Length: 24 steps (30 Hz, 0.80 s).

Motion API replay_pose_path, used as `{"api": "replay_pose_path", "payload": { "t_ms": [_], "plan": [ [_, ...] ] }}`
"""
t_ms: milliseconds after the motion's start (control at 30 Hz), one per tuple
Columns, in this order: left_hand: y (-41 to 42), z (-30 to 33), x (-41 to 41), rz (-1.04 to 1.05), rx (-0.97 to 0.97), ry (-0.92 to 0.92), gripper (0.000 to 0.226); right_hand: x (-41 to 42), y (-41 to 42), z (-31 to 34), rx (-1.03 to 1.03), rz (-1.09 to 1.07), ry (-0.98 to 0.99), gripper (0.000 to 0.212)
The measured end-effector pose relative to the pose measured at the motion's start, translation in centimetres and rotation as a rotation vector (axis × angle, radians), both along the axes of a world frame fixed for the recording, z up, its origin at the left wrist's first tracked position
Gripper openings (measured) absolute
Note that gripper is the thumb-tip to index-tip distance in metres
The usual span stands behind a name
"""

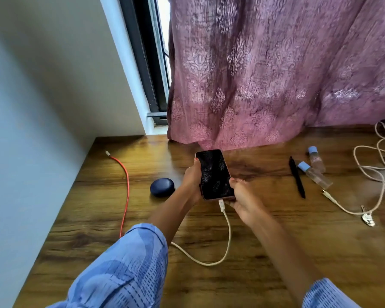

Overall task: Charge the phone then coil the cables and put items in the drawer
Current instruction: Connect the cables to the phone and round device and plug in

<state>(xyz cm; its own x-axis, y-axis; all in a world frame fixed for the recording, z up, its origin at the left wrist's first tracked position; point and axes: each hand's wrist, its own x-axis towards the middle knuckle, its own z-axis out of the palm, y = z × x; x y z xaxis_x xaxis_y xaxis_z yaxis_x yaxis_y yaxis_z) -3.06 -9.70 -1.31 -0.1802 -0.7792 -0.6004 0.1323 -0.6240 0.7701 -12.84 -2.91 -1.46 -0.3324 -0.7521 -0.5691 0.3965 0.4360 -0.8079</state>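
Observation:
A phone [213,173] with a dark screen is held above the wooden table [276,252] by both hands. My left hand [190,183] grips its left edge. My right hand [245,203] holds its lower right corner. A white cable [228,236] is plugged into the phone's bottom end and loops over the table toward my left sleeve. An orange cable [127,192] lies stretched out at the left, its white plug near the wall. Another white cable [378,172] lies tangled at the right edge.
A dark blue oval case [162,187] sits just left of my left hand. A black pen [297,177], two small bottles with blue caps [313,174] and keys [367,218] lie at the right. A pink curtain [276,74] hangs behind; a wall borders the left.

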Motion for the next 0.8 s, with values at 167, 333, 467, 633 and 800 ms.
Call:
{"api": "replay_pose_path", "payload": {
  "t_ms": [167,333,467,633,800],
  "plan": [
    [-0.7,-2.0,-0.9,0.070,-0.040,-0.029,0.070,-1.7,-1.8,-1.7,0.094,0.202,0.353,0.023],
    [-2.4,-6.8,-1.4,0.034,-0.140,-0.101,0.099,-3.2,-3.4,-2.0,0.139,0.554,0.838,0.031],
    [-2.8,-7.9,-1.9,0.072,-0.205,-0.204,0.118,-3.1,-4.0,-2.2,0.143,0.674,1.102,0.032],
    [-0.7,-2.4,-2.5,0.013,-0.373,-0.363,0.077,-2.8,-3.7,-2.3,0.103,0.696,1.322,0.031],
    [-0.7,-2.4,-1.8,-0.049,-0.440,-0.414,0.061,-1.8,-3.8,-1.2,0.121,0.792,1.565,0.024]
  ]
}}
